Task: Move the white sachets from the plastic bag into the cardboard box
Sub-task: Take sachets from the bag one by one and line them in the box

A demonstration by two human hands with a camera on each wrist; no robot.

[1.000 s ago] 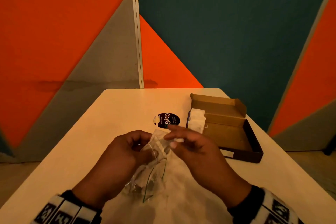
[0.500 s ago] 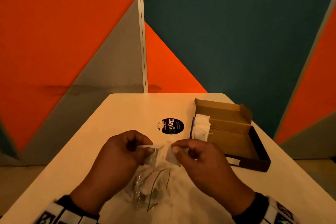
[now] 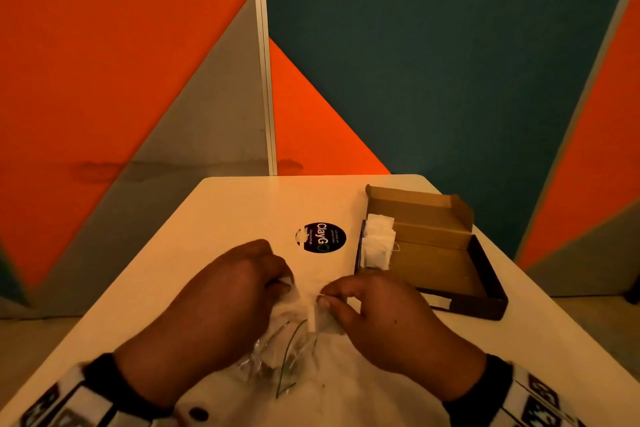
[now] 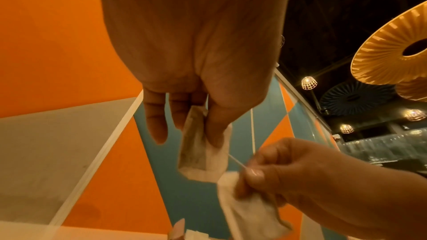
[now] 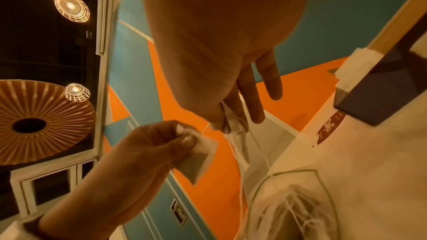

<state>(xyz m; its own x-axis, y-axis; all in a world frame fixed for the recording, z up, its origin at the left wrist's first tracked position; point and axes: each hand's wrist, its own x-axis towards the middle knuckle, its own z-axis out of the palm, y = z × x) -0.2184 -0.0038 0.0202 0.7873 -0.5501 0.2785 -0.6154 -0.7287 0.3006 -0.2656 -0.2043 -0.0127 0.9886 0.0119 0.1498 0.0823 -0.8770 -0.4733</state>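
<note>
Both hands work just above the clear plastic bag [image 3: 277, 357], which lies crumpled on the table in front of me. My left hand [image 3: 282, 282] pinches one white sachet [image 4: 198, 145] between thumb and fingers. My right hand [image 3: 325, 300] pinches a second sachet [image 4: 247, 205], and a thin string [image 4: 236, 161] runs taut between the two. The open cardboard box [image 3: 436, 263] stands to the right of my hands, with a few white sachets [image 3: 379, 244] stacked upright at its left end. More strings and sachets show inside the bag [image 5: 291, 207].
A round black sticker [image 3: 321, 237] sits on the white table [image 3: 221, 218] beyond my hands. The box's raised lid [image 3: 415, 208] stands at its far side. Orange, grey and teal wall panels close off the table's far edge.
My hands have drawn a little apart and lower over the bag, stretching the string between the two sachets. The box has not moved.
</note>
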